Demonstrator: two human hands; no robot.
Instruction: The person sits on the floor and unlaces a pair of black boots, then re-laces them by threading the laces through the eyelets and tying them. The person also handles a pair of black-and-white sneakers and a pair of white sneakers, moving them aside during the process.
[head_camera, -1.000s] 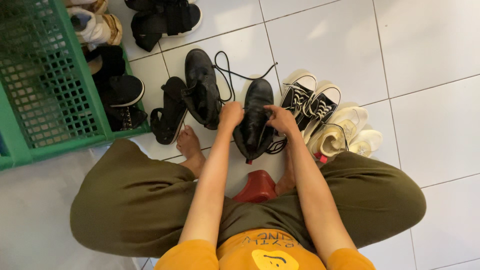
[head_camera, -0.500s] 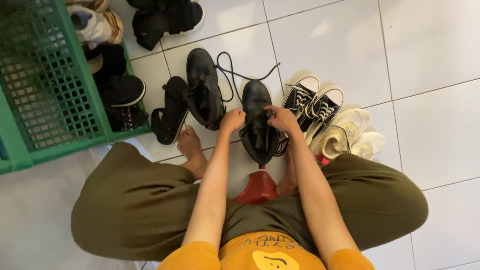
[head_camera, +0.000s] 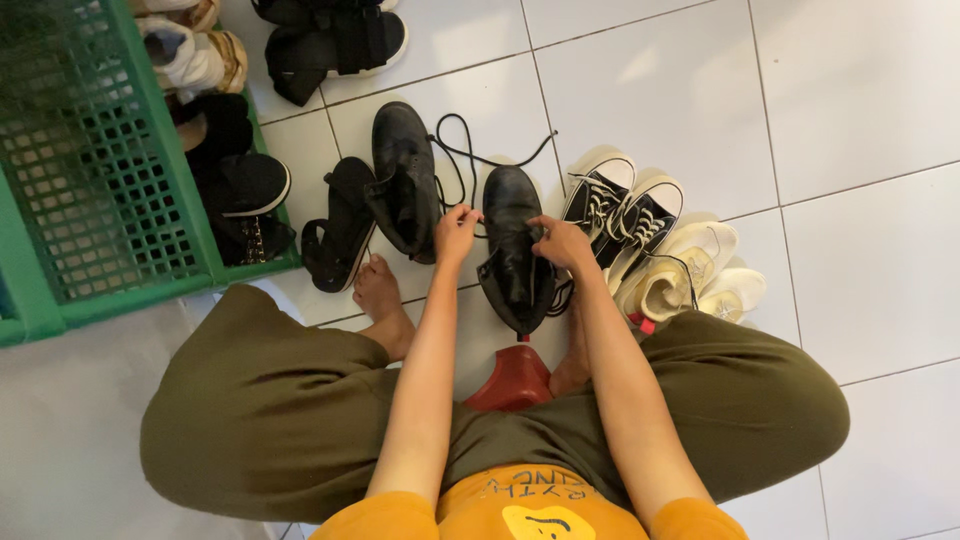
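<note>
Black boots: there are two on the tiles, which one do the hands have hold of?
The right-hand black boot, standing beside the black-and-white sneakers. Left hand and right hand are both at its shaft. The other black boot lies untouched, left of it.

I see my own body from above: a yellow-orange shirt (head_camera: 530, 505) with short sleeves ending above the elbows, dark print and a small round drawn face on its front. Just beyond the shirt, loose olive-green trousers (head_camera: 270, 400) spread wide to both sides. My forearms, left hand (head_camera: 455, 232) and right hand (head_camera: 563, 243) are bare, with no rings or watch. My feet (head_camera: 378, 290), past the trousers, are bare too.
</note>
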